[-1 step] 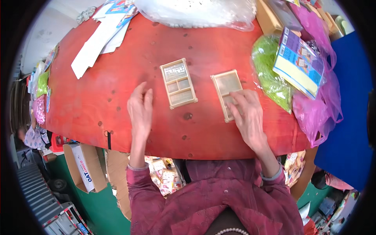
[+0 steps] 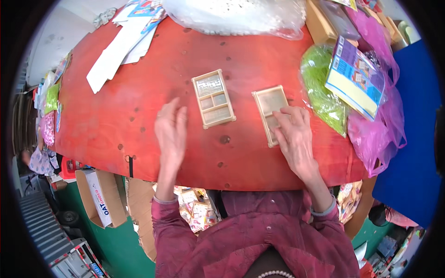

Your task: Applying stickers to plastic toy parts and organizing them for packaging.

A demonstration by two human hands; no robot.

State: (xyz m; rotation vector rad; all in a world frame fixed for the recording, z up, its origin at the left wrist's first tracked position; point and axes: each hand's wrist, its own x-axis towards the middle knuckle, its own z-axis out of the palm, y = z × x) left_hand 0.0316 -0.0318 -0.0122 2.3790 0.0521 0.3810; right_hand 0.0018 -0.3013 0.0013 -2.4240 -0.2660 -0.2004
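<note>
Two small rectangular pale wooden-looking frames lie on the red table (image 2: 139,116). The left frame (image 2: 213,98), divided into several compartments, sits between my hands with neither touching it. Behind its top opening shows a patterned silvery surface. My left hand (image 2: 170,132) hovers left of that frame, slightly blurred, fingers apart and nothing in them. The right divided frame (image 2: 272,99) lies tilted a little. Over its near right part my right hand (image 2: 295,139) bends its fingers and thumb at the edge, hiding the lower compartments.
Clear plastic sheeting (image 2: 236,16) lies at the far edge, white cards (image 2: 111,55) at far left. To the right are a bag of green shredded filler (image 2: 320,88), a printed package (image 2: 354,76) and purple plastic bags (image 2: 375,139). Cardboard boxes (image 2: 99,197) stand below the near edge.
My left hand has shifted slightly to the right. The whole view has moved a little; my right hand stays at the right frame.
</note>
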